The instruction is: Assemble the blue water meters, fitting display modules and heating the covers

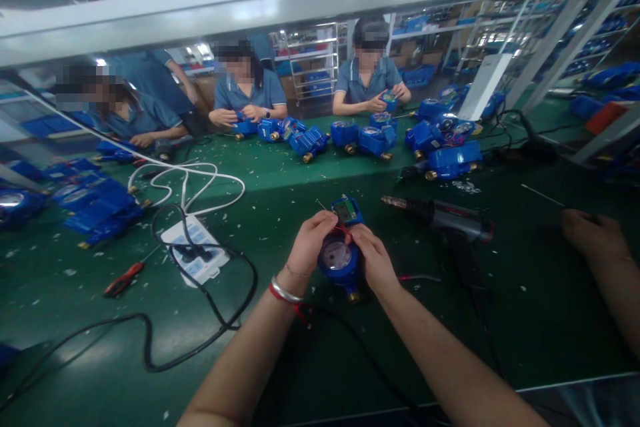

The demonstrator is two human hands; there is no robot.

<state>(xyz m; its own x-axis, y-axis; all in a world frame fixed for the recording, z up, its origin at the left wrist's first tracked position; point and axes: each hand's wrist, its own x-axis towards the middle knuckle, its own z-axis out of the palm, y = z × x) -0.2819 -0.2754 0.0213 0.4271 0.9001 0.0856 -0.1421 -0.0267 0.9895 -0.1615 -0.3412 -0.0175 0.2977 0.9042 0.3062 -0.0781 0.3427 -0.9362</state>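
1. Fingers of both hands close around a round blue water meter with a white dial face (338, 259); the left hand (309, 240) grips its left side, the right hand (373, 257) its right, fingertips meeting at the top by thin red wires.
2. That meter is held just above the green work table (280, 180), in the middle near the front edge.
3. A small blue electronic module with a dark screen (347, 210) stands open at the meter's upper edge, so by my judgement the unit is not yet closed up and the wiring work is partway.
4. Just beside the right hand lies a grey soldering tool with a metal tip (440, 217).
5. Red-handled pliers (123, 279) and a white power strip with black cables (195, 255) lie to the left.
6. No bins or trays show; finished-looking blue meters (370, 140) sit loose on the table before seated co-workers.
7. Another person's hand (593, 233) rests at far right.
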